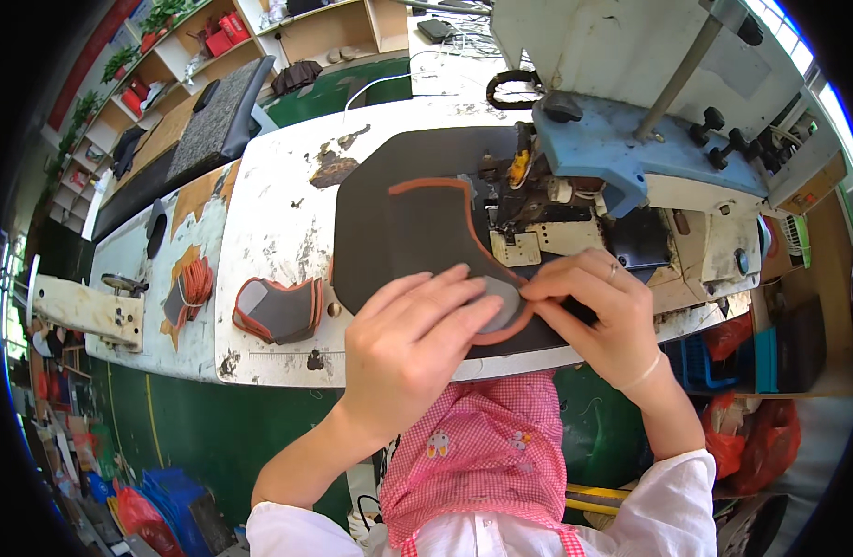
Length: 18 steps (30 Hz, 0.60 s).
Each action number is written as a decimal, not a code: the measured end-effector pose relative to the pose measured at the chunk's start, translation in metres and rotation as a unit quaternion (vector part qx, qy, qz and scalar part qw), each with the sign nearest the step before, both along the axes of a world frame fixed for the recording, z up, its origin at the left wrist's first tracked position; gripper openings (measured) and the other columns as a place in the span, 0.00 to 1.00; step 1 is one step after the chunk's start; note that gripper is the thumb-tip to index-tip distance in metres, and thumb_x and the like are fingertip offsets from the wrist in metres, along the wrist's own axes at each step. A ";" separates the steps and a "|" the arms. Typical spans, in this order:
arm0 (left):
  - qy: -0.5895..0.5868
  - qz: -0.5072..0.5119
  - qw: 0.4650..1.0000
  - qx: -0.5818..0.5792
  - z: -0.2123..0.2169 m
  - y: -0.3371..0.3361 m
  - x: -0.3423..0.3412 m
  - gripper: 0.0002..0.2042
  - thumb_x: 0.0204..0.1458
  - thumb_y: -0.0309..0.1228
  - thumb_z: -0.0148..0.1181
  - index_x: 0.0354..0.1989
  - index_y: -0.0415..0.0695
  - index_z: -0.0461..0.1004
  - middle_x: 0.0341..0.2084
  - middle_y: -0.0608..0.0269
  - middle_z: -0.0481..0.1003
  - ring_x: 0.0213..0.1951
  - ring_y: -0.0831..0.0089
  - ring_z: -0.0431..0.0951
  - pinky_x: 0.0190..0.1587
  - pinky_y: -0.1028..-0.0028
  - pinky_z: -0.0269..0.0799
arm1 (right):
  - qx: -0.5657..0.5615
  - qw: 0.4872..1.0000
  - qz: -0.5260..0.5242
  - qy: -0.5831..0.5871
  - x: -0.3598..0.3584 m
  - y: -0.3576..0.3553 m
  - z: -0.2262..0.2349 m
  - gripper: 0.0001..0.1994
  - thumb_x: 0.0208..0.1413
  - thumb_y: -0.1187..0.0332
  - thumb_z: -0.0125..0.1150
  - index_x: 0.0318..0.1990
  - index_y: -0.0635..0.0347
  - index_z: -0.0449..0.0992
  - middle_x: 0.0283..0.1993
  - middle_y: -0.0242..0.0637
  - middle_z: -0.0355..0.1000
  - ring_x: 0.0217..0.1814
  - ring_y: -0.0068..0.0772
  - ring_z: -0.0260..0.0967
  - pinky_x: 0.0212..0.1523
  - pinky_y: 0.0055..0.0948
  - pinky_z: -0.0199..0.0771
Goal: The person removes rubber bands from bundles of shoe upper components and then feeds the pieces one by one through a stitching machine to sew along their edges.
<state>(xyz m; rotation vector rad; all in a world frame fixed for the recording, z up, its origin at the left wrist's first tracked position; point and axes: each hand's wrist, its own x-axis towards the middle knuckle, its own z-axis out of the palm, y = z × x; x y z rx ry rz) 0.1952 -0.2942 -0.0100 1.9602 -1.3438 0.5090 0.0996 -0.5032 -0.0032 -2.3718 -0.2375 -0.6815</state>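
Under both hands is a dark grey, curved cut piece (436, 227), like a shoe upper part, edged with an orange-brown binding strip (474, 223). A lighter grey rounded patch (503, 299) shows at its near end. My left hand (399, 348) rests on the piece with fingers stretched out, fingertips on the patch. My right hand (598, 311) pinches the bound edge at the patch's right side between thumb and fingers. The piece lies on a black angular plate (366, 237), in front of the needle area of a sewing machine (621, 153).
Left of the plate sits a stack of similar orange-edged pieces (283, 311). Farther left, a tied bundle (194, 286) lies on a second worktable (120, 265). Shelves (180, 60) stand at the back left. Red bags (756, 446) are at the lower right.
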 end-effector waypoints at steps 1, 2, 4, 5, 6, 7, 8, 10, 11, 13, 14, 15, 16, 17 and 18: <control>-0.004 0.012 1.000 0.010 0.001 -0.001 0.003 0.19 0.36 0.17 0.68 0.41 0.44 0.83 0.42 0.59 0.83 0.49 0.59 0.84 0.51 0.63 0.78 | 0.005 0.999 -0.034 -0.010 0.007 0.003 -0.001 0.07 0.46 0.77 0.72 0.34 0.56 0.83 0.37 0.34 0.78 0.42 0.42 0.76 0.44 0.36 0.76; -0.005 0.009 1.000 0.009 0.002 -0.002 0.006 0.19 0.36 0.17 0.68 0.41 0.44 0.83 0.42 0.59 0.83 0.49 0.59 0.84 0.51 0.63 0.78 | 0.004 0.999 -0.037 -0.011 0.012 0.003 -0.003 0.07 0.46 0.77 0.72 0.34 0.56 0.83 0.37 0.34 0.78 0.42 0.42 0.76 0.44 0.36 0.76; 0.006 0.020 0.999 0.031 0.004 -0.004 0.014 0.19 0.38 0.17 0.66 0.42 0.44 0.83 0.44 0.58 0.83 0.51 0.59 0.83 0.52 0.61 0.78 | -0.018 0.997 -0.057 -0.057 0.021 0.003 -0.006 0.08 0.46 0.76 0.72 0.34 0.55 0.83 0.37 0.33 0.78 0.41 0.40 0.76 0.42 0.36 0.77; 0.008 0.015 0.999 0.047 0.006 -0.006 0.017 0.19 0.41 0.17 0.64 0.44 0.45 0.83 0.46 0.58 0.83 0.53 0.56 0.82 0.55 0.59 0.77 | -0.018 0.996 -0.058 -0.058 0.023 0.003 -0.006 0.08 0.46 0.76 0.72 0.34 0.55 0.83 0.37 0.33 0.78 0.41 0.40 0.76 0.42 0.36 0.77; 0.006 0.015 0.999 0.048 0.006 -0.006 0.022 0.19 0.41 0.17 0.64 0.44 0.45 0.83 0.46 0.58 0.83 0.53 0.56 0.82 0.55 0.59 0.77 | -0.022 0.996 -0.065 -0.062 0.025 0.003 -0.006 0.08 0.46 0.75 0.72 0.34 0.54 0.83 0.36 0.32 0.78 0.39 0.39 0.77 0.41 0.35 0.77; 0.012 0.002 0.998 0.063 0.005 -0.005 0.027 0.19 0.43 0.17 0.64 0.45 0.46 0.83 0.46 0.58 0.83 0.54 0.56 0.81 0.56 0.58 0.76 | -0.027 0.995 -0.072 -0.066 0.027 0.003 -0.006 0.07 0.45 0.75 0.73 0.34 0.54 0.83 0.36 0.31 0.78 0.38 0.38 0.77 0.39 0.34 0.78; 0.017 -0.011 0.997 0.078 0.004 -0.005 0.032 0.19 0.44 0.18 0.63 0.46 0.46 0.83 0.47 0.58 0.82 0.56 0.55 0.80 0.58 0.57 0.76 | -0.026 0.995 -0.072 -0.067 0.029 0.003 -0.007 0.07 0.45 0.75 0.73 0.34 0.54 0.83 0.36 0.31 0.78 0.38 0.38 0.77 0.39 0.34 0.78; 0.030 -0.026 0.996 0.079 0.007 -0.007 0.040 0.19 0.45 0.18 0.63 0.46 0.47 0.83 0.48 0.58 0.82 0.56 0.55 0.79 0.60 0.57 0.74 | -0.034 0.993 -0.081 -0.074 0.030 0.003 -0.009 0.07 0.45 0.74 0.73 0.33 0.53 0.83 0.35 0.29 0.78 0.35 0.37 0.78 0.36 0.33 0.78; 0.043 -0.041 0.995 0.080 0.008 -0.008 0.045 0.18 0.46 0.18 0.63 0.47 0.47 0.83 0.49 0.58 0.82 0.57 0.55 0.79 0.62 0.56 0.73 | -0.033 0.993 -0.082 -0.073 0.031 0.003 -0.008 0.07 0.45 0.74 0.73 0.33 0.53 0.83 0.35 0.29 0.78 0.35 0.37 0.78 0.36 0.33 0.78; 0.045 -0.053 0.994 0.081 0.008 -0.010 0.056 0.18 0.46 0.18 0.63 0.46 0.47 0.83 0.49 0.58 0.82 0.58 0.55 0.78 0.63 0.56 0.72 | -0.038 0.994 -0.088 -0.060 0.033 0.002 -0.006 0.06 0.46 0.73 0.72 0.33 0.52 0.83 0.35 0.29 0.78 0.34 0.36 0.78 0.35 0.32 0.78; 0.046 -0.065 0.993 0.082 0.008 -0.011 0.060 0.18 0.46 0.18 0.63 0.46 0.47 0.84 0.50 0.58 0.81 0.58 0.55 0.78 0.64 0.56 0.71 | -0.037 0.993 -0.089 -0.060 0.035 0.003 -0.006 0.06 0.46 0.73 0.72 0.33 0.52 0.83 0.35 0.29 0.78 0.34 0.36 0.78 0.35 0.32 0.78; 0.050 -0.064 0.993 0.088 0.010 -0.012 0.062 0.18 0.46 0.18 0.63 0.46 0.48 0.84 0.50 0.58 0.81 0.59 0.55 0.78 0.65 0.55 0.71 | -0.043 0.993 -0.088 -0.064 0.036 0.004 -0.006 0.06 0.46 0.72 0.72 0.33 0.52 0.83 0.35 0.29 0.78 0.34 0.36 0.78 0.35 0.32 0.78; 0.050 -0.066 0.993 0.089 0.009 -0.012 0.064 0.18 0.46 0.18 0.63 0.46 0.48 0.84 0.50 0.58 0.81 0.59 0.55 0.78 0.65 0.55 0.71 | -0.048 0.993 -0.087 -0.067 0.036 0.004 -0.005 0.07 0.46 0.72 0.72 0.33 0.52 0.83 0.35 0.29 0.78 0.34 0.37 0.78 0.35 0.32 0.78; 0.046 -0.076 0.992 0.092 0.009 -0.012 0.067 0.18 0.46 0.18 0.63 0.46 0.48 0.84 0.50 0.59 0.81 0.59 0.56 0.77 0.65 0.55 0.71 | -0.048 0.993 -0.089 -0.066 0.035 0.003 -0.005 0.07 0.46 0.72 0.72 0.33 0.52 0.83 0.35 0.29 0.78 0.34 0.37 0.78 0.35 0.32 0.78; 0.041 -0.083 0.991 0.096 0.009 -0.012 0.070 0.18 0.47 0.19 0.63 0.47 0.49 0.84 0.50 0.59 0.81 0.59 0.56 0.77 0.65 0.55 0.71 | -0.051 0.993 -0.087 -0.062 0.034 0.004 -0.004 0.07 0.46 0.73 0.72 0.34 0.52 0.83 0.35 0.29 0.78 0.34 0.37 0.78 0.35 0.32 0.78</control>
